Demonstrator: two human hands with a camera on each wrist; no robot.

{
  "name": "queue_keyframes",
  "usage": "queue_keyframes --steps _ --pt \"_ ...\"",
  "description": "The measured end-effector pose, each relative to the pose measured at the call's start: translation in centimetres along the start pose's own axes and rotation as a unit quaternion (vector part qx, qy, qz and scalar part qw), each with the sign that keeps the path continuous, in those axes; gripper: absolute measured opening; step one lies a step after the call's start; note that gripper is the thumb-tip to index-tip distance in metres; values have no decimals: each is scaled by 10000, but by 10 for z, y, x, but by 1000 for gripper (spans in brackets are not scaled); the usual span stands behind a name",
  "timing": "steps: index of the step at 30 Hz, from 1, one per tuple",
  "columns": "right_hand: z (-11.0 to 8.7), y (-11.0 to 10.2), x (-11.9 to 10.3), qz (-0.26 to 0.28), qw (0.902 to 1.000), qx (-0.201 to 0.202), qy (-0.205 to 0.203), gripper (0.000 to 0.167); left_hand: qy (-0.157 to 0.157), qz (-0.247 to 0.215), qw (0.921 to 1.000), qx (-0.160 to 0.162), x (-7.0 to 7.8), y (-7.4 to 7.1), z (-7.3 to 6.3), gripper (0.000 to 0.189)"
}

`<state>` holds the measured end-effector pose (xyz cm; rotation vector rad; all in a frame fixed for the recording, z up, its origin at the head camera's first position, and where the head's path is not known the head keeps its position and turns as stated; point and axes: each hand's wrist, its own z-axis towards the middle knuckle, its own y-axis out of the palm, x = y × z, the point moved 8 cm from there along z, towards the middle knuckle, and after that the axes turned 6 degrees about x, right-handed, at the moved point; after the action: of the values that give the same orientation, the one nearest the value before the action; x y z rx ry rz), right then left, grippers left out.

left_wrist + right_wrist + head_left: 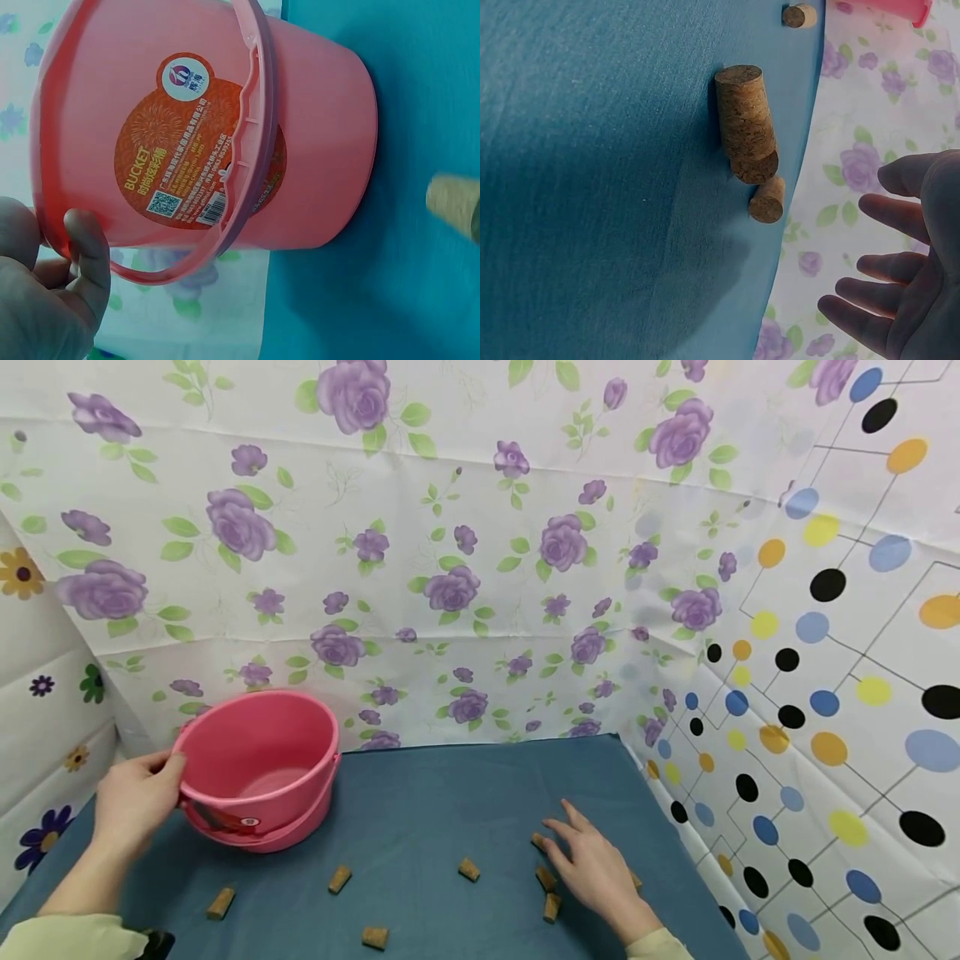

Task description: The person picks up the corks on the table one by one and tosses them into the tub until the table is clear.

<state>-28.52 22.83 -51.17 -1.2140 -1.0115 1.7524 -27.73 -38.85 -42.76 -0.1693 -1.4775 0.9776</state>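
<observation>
A pink plastic bucket [255, 739] stands upright at the back left of the blue cloth. My left hand [138, 797] grips its rim on the left side, with fingers curled over the edge in the left wrist view. The bucket's handle [259, 120] hangs down across an orange label [172, 146]. My right hand [596, 868] is over the right part of the cloth, fingers spread and holding nothing. Close to it lie a cork [545, 879], another cork [552, 907] touching or nearly touching that one, and a cork [537, 841] partly behind the fingers. A further cork [636, 880] peeks out beyond the hand.
More corks lie scattered on the blue cloth [427, 802]: one cork [468, 870] near the middle, a cork [340, 879] in front of the bucket, a cork [375, 937] at the front and a cork [221, 903] at left. Patterned sheets [450, 668] rise behind and at both sides.
</observation>
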Motion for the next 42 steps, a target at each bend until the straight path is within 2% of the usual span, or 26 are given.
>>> queue_keyframes --steps 5,10,19,25,32,37,42 --pt "1 2 0 9 10000 -85 31 38 -72 -140 9999 11 8 12 -6 62" --pt "0 3 0 -51 9999 -147 71 38 -51 -347 9994 41 23 25 -13 60" --pt "1 2 -2 -20 10000 -59 30 37 -30 -958 9951 -232 51 57 -29 56" --pt "2 3 -3 -47 10000 -23 -43 36 101 -1410 9895 -311 73 77 -42 49" --pt "2 5 -4 0 10000 -54 5 36 -52 -1800 9825 -470 88 103 -56 48" --pt "3 5 -5 27 10000 -78 -1 36 -146 -2025 9777 -545 95 112 -68 50" --pt "4 6 -4 -15 9999 -99 20 35 -73 -2108 9760 -537 100 117 -75 50"
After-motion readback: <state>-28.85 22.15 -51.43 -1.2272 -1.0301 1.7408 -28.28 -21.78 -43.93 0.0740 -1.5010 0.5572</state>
